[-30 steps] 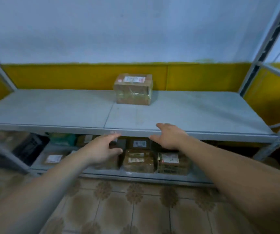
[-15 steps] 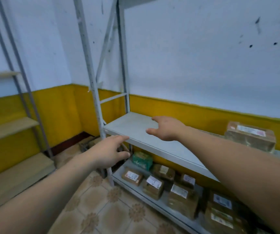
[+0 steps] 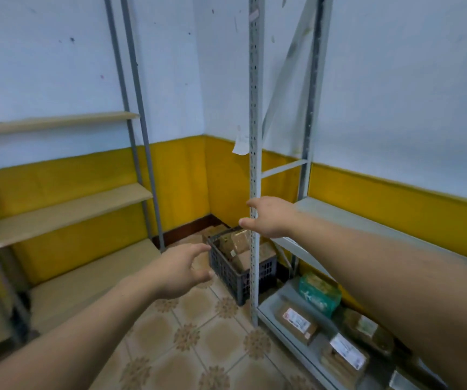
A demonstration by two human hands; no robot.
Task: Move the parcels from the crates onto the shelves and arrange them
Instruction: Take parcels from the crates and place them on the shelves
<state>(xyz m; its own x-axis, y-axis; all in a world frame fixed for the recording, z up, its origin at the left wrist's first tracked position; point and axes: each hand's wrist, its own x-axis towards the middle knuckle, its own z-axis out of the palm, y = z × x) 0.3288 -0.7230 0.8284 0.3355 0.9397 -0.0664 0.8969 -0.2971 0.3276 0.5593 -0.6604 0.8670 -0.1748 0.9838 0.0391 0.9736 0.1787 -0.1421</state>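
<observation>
A dark grey plastic crate (image 3: pixel 228 273) stands on the floor in the corner, with brown cardboard parcels (image 3: pixel 240 243) inside. My left hand (image 3: pixel 180 270) hovers just left of the crate, fingers spread and empty. My right hand (image 3: pixel 268 218) is stretched out above the crate, fingers relaxed, holding nothing. The grey metal shelf unit (image 3: pixel 339 215) runs along the right wall. Its bottom shelf holds several labelled brown parcels (image 3: pixel 297 322) and a green parcel (image 3: pixel 319 294).
A perforated grey upright post (image 3: pixel 254 164) stands in front of the crate, partly hiding it. A second rack with beige wooden shelves (image 3: pixel 69 209) lines the left wall. The floor is patterned beige tile (image 3: pixel 193 339).
The view has swung left from the metal shelf toward the corner. The crate has come into sight. Both hands stay empty and now reach toward the crate.
</observation>
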